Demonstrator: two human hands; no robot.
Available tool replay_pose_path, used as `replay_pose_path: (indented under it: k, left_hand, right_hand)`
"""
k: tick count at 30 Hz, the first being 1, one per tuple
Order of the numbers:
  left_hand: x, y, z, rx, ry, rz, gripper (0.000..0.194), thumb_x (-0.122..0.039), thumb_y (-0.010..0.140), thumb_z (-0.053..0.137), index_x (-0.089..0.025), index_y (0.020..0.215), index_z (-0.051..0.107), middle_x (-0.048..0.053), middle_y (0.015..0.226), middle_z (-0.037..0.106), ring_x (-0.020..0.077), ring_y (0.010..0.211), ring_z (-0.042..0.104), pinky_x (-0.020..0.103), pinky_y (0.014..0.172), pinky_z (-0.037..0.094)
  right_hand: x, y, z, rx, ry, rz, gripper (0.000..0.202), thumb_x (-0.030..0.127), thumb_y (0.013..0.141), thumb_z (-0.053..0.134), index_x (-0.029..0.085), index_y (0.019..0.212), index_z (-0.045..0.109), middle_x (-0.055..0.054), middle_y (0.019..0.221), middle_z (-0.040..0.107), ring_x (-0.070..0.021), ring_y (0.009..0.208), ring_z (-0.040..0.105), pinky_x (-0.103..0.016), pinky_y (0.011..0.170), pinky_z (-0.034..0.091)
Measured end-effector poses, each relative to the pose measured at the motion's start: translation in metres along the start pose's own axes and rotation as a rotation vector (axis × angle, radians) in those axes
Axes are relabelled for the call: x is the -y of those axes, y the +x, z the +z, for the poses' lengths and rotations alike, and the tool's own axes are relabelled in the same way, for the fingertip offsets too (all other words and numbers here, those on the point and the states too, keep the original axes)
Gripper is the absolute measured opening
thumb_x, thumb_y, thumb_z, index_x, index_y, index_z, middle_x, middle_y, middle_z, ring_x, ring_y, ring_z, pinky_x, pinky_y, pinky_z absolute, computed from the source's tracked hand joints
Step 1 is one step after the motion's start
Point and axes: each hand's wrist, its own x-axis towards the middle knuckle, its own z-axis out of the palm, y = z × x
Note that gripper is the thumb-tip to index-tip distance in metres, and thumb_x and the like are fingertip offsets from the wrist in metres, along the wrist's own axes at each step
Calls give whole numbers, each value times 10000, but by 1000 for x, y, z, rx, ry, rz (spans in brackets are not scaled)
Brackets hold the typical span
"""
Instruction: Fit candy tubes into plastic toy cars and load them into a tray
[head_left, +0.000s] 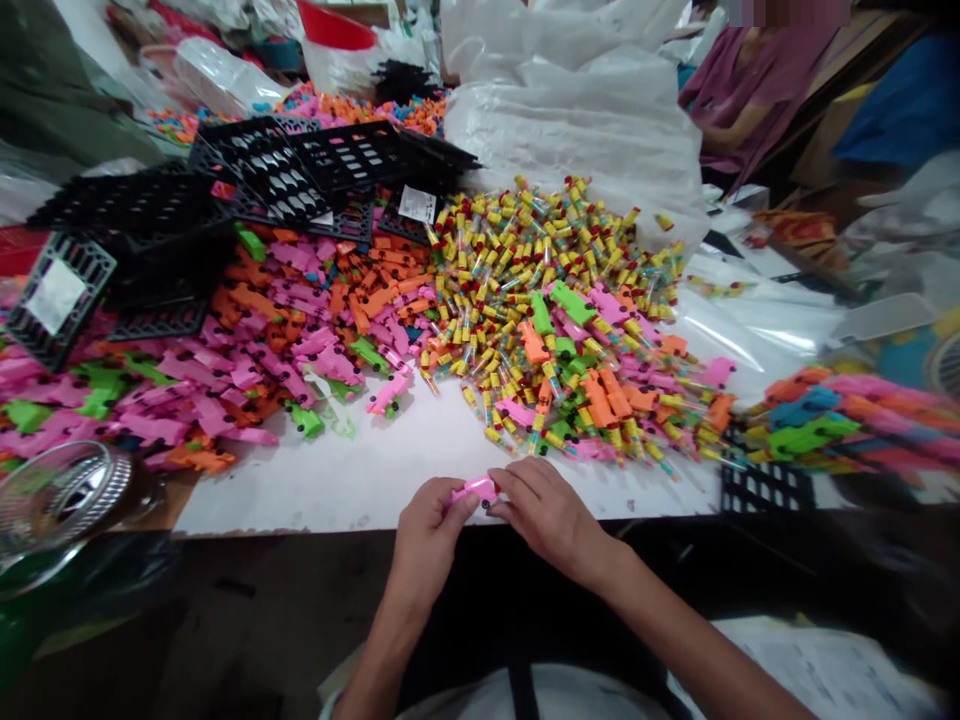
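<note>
A pink toy car [480, 489] with small black wheels is held between both hands, just above the table's front edge. My left hand [429, 525] is closed on its left end, thumb along the near side. My right hand [546, 515] pinches the right end, where a bit of red shows at the fingertips; whether that is a separate piece I cannot tell. Beyond the hands lies a heap of small clear tubes [487, 260] with yellow bands and red ends. Green, orange and pink toy cars [600, 395] rest on its near right side.
A big pile of toy cars [225, 380] spreads over the left of the white table [300, 490], with black plastic trays [277, 170] stacked on it. A clear round container [67, 500] stands front left. More cars [817, 420] lie right. A person [742, 100] sits behind white sacks [570, 120].
</note>
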Motion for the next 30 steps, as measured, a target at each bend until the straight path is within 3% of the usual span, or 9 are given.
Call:
replay_pose_path:
  k: [6,9,11,14,17,20,22,26,30]
  left_hand:
    - [3,-4,2,74,-154,-197,307,-478,708,653,-176,750,621,-56,537,416,114,524,366,248,517,280]
    - [-5,2,-5,149,-68,-127,314,-484,792,569,-175,789,627,-27,608,491,130,573,433,257,564,350]
    - [-11,15,-14,131,39,-1,349,-474,850,505,-184,993,636,25,801,596,167,722,536,284,681,428]
    - [-15,52,-33,-135,216,205,490,-439,871,483,-174,1283,496,123,1142,574,235,1003,552,352,824,465]
    - [-10,94,-51,-433,499,231,456,-351,837,549,-112,1225,542,196,1238,529,320,1184,459,471,990,395]
    - [-4,120,-57,-503,606,145,410,-247,750,634,-93,1129,603,206,1152,582,381,1177,457,561,1042,311]
    - [-2,124,-57,-488,577,150,328,-213,749,608,-112,1061,633,173,1059,621,367,1123,497,550,1028,324]
    - [-2,103,-61,-473,473,179,275,-295,826,517,-161,1037,632,92,973,644,274,968,572,415,920,425]
    - [-1,70,-62,-314,132,141,342,-418,812,571,-200,1072,618,18,921,649,181,827,572,276,759,448]
  right_hand:
    - [5,-5,13,-5,-116,-99,185,253,950,459,157,861,590,-44,732,566,-174,692,448,-309,658,356]
    - [0,2,5,24,-111,-128,201,254,953,453,171,818,577,-20,689,545,-162,659,435,-296,633,334]
    - [-12,14,-15,-11,-162,-149,203,264,954,461,175,816,581,-16,688,556,-155,661,452,-289,636,341]
    - [-40,38,-60,-196,-358,-23,169,284,943,494,163,973,608,-68,849,633,-183,809,523,-306,745,390]
    - [-53,62,-86,-358,-592,251,353,328,912,540,123,1199,551,-165,1150,606,-286,1079,482,-419,907,360]
    - [-42,84,-64,-337,-578,280,268,249,931,488,137,1153,587,-141,1130,621,-269,1050,473,-405,885,345]
    - [-29,99,-28,-149,-465,210,209,189,937,454,164,1047,630,-99,1012,653,-230,952,494,-365,827,351]
    - [-18,125,34,141,-351,288,161,96,873,501,84,942,646,-162,920,661,-262,918,506,-398,823,354]
    - [-20,122,41,135,-277,264,157,86,876,482,122,902,633,-128,899,665,-249,924,533,-400,849,379]
